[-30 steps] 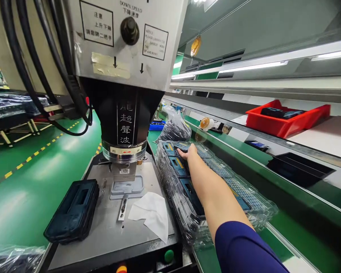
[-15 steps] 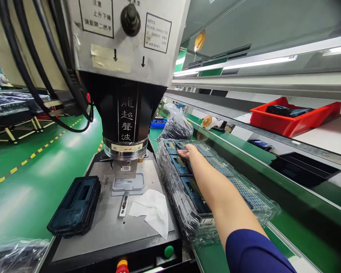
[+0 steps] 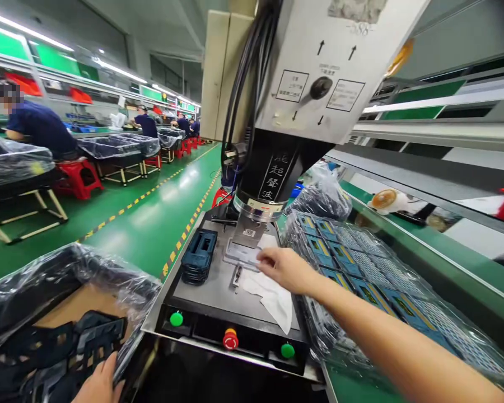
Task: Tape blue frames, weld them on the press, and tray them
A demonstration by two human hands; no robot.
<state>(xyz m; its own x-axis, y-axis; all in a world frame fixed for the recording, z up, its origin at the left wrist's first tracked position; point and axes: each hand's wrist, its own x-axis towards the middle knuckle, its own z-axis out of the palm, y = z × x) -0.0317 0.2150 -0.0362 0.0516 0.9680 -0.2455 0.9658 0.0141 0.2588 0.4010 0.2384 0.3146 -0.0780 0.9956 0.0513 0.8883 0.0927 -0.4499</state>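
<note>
The right hand (image 3: 286, 270), with its fingers curled together, was over the flat, pale grey fixture (image 3: 232, 252) and the crumpled white cloth (image 3: 273, 299), but I could not tell if it pinched something. At near left, the left hand (image 3: 98, 386) was beside loose dark plastic frames (image 3: 63, 344) in the film-lined black bin (image 3: 29, 305), its grip unclear to me. The dark blue stack of plastic frames (image 3: 199, 252) stood left of the fixture.

press front panel (image 3: 313, 109): digits near the top edge appear to read 588, blurred; two arrows point up, two point down. two framed notices (image 3: 293, 85) flank the knob (image 3: 320, 88), the left in chinese characters; wording too blurred to read. black column (image 3: 258, 170): white vertical characters, lower three 超聲波. collar label (image 3: 265, 207): small red marking. metal block (image 3: 249, 232): square printed code. red button (image 3: 231, 339): white curved arrows.
</note>
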